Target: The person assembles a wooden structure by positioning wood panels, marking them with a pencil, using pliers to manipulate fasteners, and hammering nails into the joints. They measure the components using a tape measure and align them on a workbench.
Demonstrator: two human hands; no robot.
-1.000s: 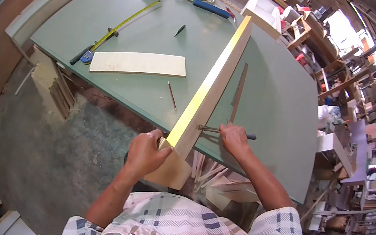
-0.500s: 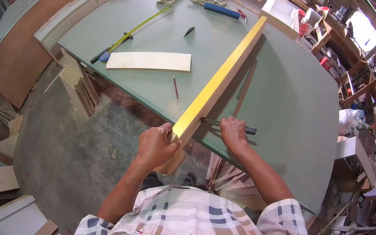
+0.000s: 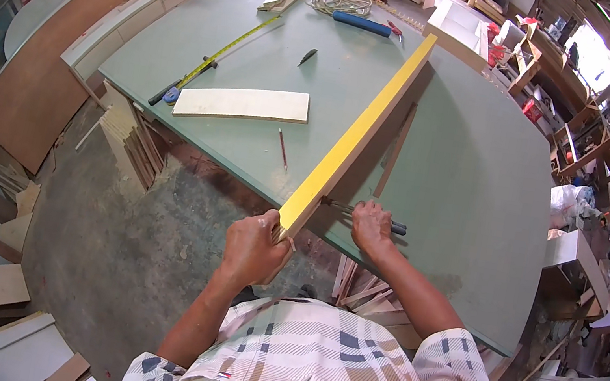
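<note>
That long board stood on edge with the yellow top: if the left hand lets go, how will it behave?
The long board stands on a narrow edge, so it would probably tip flat without the left hand steadying its near end. It looks straight along its length, likely stiff rather than floppy. Its near end overhangs the green table, so pulling it further could make it dip.

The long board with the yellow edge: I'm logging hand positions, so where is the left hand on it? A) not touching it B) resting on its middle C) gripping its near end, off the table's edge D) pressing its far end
C: the left hand clasps the near end of the long board, which overhangs the green table.
</note>
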